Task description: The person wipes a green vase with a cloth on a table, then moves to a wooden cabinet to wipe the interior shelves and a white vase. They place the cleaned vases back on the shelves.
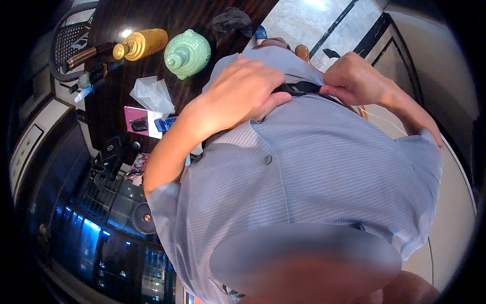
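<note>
At my waist a black strap with a plastic buckle (298, 88) lies across my grey checked shirt (322, 159). My left hand (243, 91) grips the strap at the buckle's left end, its back towards me and its thumb alongside. On the other side my right hand (351, 79) pinches the strap at the buckle's right end. The two halves of the buckle sit close together between my hands; whether they are latched I cannot tell. My fingers hide parts of the strap.
On the dark wooden table (110, 79) to my left are a gold bottle (146, 43), a light-green bottle (190, 53), a crumpled dark cloth (232, 22), a translucent plastic sheet (152, 93), a pink-and-white printed box or booklet (138, 117) and a phone (167, 123). A round fan (142, 217) stands further off.
</note>
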Available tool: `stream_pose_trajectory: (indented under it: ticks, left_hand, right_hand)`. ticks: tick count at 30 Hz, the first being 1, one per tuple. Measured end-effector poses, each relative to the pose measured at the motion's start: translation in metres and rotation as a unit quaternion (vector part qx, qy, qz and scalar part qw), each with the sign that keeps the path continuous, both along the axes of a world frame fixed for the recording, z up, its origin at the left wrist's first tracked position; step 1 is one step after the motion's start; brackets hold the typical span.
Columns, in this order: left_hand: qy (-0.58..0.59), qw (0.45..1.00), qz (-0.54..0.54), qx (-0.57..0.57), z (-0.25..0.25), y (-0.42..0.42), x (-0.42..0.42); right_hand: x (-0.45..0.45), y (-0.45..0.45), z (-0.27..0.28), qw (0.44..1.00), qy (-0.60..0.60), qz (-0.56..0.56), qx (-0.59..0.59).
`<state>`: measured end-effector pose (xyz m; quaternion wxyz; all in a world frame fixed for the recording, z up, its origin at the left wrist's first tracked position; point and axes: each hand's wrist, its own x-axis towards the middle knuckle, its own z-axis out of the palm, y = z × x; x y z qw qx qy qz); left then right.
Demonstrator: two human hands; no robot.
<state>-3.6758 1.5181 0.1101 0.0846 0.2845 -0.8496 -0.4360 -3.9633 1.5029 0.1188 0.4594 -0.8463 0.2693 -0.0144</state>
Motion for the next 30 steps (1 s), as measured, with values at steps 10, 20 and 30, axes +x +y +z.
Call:
stream_pose_trajectory:
  ticks: [10,20,30]
  left_hand:
    - [0.029,0.997,0.069,0.031,0.001,-0.005,0.012]
    - [0.149,0.722,0.674,0.046,-0.123,0.054,0.095]
    - [-0.008,0.682,0.730,-0.042,-0.199,0.062,0.118]
  right_hand:
    - [-0.006,-0.036,-0.047,0.943,-0.032,-0.055,0.326]
    - [0.111,-0.106,-0.272,0.978,0.081,-0.161,-0.102]
    - [0.170,-0.096,-0.337,0.954,0.133,-0.006,-0.270]
